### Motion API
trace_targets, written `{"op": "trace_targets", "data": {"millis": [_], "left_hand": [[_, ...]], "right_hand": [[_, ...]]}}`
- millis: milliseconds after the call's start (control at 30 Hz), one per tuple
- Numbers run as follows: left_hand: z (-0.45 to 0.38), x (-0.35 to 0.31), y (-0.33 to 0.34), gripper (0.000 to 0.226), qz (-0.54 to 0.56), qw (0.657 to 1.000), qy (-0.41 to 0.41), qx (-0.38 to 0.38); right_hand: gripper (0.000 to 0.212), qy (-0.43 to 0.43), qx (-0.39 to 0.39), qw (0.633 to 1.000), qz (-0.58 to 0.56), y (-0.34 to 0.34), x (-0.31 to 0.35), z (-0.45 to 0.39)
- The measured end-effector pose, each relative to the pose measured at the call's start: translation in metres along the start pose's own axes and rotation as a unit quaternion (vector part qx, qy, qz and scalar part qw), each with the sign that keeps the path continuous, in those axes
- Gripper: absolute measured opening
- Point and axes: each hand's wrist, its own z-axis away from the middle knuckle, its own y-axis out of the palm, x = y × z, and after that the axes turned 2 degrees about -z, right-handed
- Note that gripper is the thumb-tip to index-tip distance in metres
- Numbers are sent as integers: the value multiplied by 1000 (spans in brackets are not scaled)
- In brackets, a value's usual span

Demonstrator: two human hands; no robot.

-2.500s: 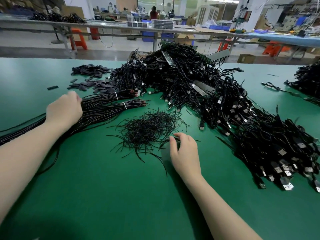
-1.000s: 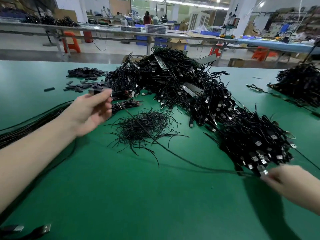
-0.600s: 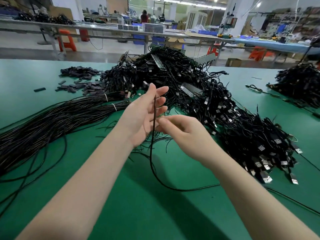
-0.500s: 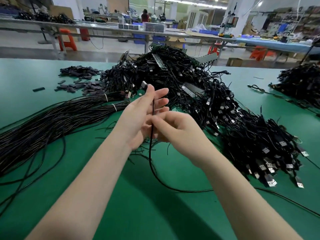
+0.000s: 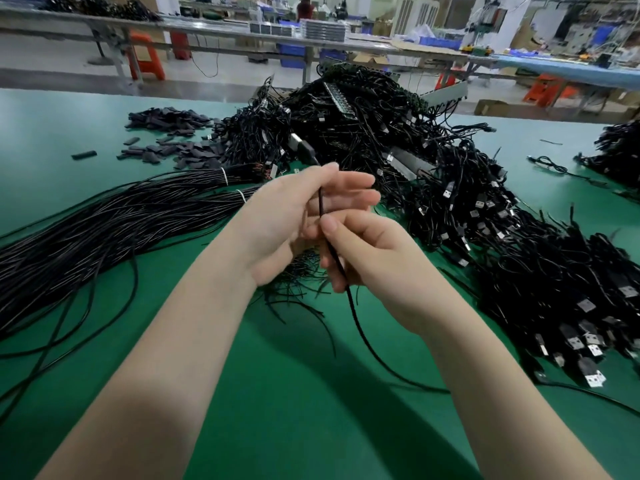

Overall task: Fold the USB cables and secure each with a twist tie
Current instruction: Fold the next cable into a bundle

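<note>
Head view is showing me both forearms reaching out over the green table (image 5: 311,427). Nearest, the right hand (image 5: 374,261) is pinching one black USB cable (image 5: 360,317) between thumb and curled fingers; below that grip the cable is hanging down, curving onto the table and running off to the right. Just beyond, touching it, the left hand (image 5: 291,223) is holding the same cable near its end, thumb against the cord while the other fingers are lying fairly straight — the USB plug (image 5: 301,148) is sticking up past the fingertips. Under the two hands a scatter of short black twist ties (image 5: 294,289) is lying on the table, partly hidden. To the left, long straight cable bundles (image 5: 114,223) are stretching away, bound with white bands at their far ends. To the right and farther back, a big tangled heap of cables (image 5: 467,209) is spreading across the table. Behind the bundles, small flat black pieces (image 5: 173,147) are lying scattered — I cannot tell what they are.
</note>
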Motion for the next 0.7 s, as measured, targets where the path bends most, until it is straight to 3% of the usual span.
{"op": "trace_targets", "data": {"millis": [100,200,400,567,700], "left_hand": [[1,-5,-5,51,90,996,-20,-11],[3,-9,-13,53,98,994,-44,-19],[6,-7,-3,53,110,990,-58,64],[5,-7,2,52,118,982,-71,128],[9,-11,0,56,51,986,-59,146]], "right_hand": [[26,17,33,999,4,1,-13,0],[26,61,89,994,-16,-3,-25,-1],[39,150,204,967,6,-19,-27,1],[35,159,238,958,-26,-19,-26,2],[34,158,201,967,7,-22,-29,3]]}}
